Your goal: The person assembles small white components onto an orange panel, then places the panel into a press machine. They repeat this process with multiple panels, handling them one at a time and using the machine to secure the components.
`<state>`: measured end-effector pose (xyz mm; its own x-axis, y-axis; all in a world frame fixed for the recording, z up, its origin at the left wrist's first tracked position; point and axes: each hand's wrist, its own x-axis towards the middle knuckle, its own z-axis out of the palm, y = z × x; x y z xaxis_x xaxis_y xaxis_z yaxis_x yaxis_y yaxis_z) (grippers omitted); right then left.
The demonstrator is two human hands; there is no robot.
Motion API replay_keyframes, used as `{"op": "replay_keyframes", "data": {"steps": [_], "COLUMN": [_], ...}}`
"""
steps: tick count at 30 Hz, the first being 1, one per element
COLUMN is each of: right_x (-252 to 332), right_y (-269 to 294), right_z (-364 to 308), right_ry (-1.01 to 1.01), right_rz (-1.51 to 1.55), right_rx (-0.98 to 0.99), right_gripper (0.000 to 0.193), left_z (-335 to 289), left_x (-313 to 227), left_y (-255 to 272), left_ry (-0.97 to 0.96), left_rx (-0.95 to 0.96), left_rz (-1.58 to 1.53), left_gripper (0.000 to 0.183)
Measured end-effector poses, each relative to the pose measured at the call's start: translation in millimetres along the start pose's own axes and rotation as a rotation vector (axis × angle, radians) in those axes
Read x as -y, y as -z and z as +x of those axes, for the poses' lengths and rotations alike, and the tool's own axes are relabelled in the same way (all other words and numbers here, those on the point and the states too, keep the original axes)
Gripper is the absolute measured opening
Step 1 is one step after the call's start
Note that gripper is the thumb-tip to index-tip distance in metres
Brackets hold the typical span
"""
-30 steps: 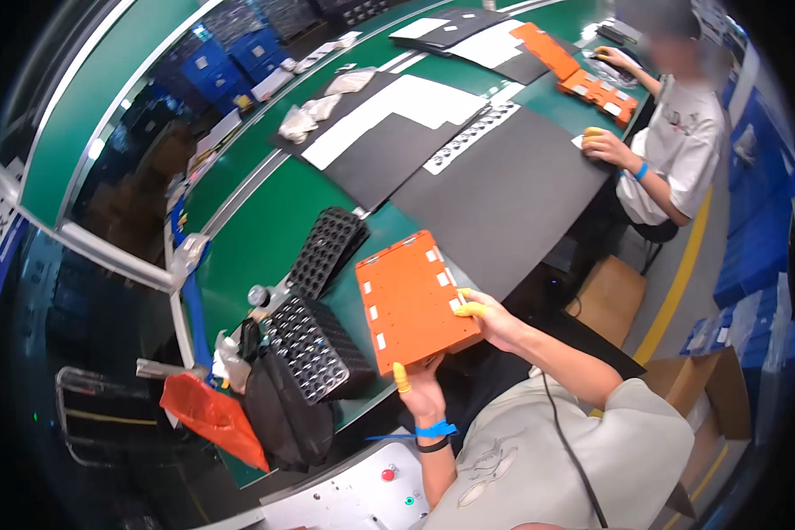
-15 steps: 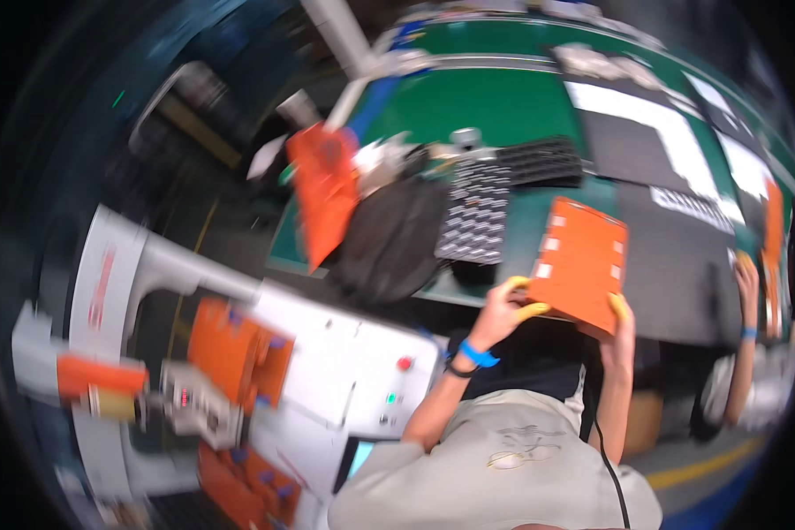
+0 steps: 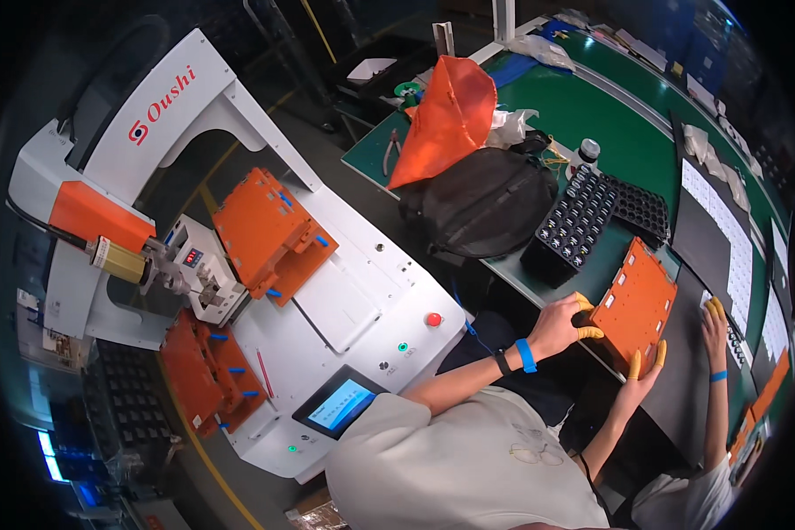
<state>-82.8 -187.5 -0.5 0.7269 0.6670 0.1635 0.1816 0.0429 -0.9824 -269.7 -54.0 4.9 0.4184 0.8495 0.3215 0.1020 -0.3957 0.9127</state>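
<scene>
Between my hands is an orange rectangular fixture plate (image 3: 638, 296) with small pale labels along its edges. My left hand (image 3: 564, 327), wearing yellow finger cots, is closed on its left edge, thumb and fingers apart around the corner. My right hand (image 3: 643, 373), also in yellow finger cots, grips the near right edge from below; part of its fingers is hidden behind the plate. The plate is tilted over the front edge of the green bench. A black tray of small round parts (image 3: 576, 225) stands just beyond my left hand.
At left stands a white bench machine (image 3: 362, 265) with orange fixtures (image 3: 269, 234), a red button (image 3: 434, 320) and a screen (image 3: 340, 402). A black bag (image 3: 481, 203) and orange sheet (image 3: 446, 115) lie on the bench. A co-worker's hand (image 3: 714, 327) rests at right.
The view has swung left, bringing the machine further into the picture. Both hands still hold the orange fixture plate, which appears lower and further right.
</scene>
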Motion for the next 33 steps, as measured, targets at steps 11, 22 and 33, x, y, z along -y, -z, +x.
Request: {"op": "replay_keyframes", "data": {"steps": [11, 22, 33], "right_x": [46, 21, 20], "right_y": [-23, -23, -25], "right_z": [4, 23, 25], "right_ry": [0.455, 0.540, 0.591], "right_rz": [-0.941, -0.992, -1.033], "right_rx": [0.456, 0.460, 0.454], "right_gripper": [0.083, 0.077, 0.076], "left_z": [10, 2, 1], "left_x": [25, 28, 31], "left_y": [-11, -14, -16], "left_ry": [-0.026, -0.035, -0.092], "left_rx": [0.041, 0.065, 0.069], "left_rz": [0.096, 0.135, 0.162], "left_gripper": [0.043, 0.044, 0.051]}}
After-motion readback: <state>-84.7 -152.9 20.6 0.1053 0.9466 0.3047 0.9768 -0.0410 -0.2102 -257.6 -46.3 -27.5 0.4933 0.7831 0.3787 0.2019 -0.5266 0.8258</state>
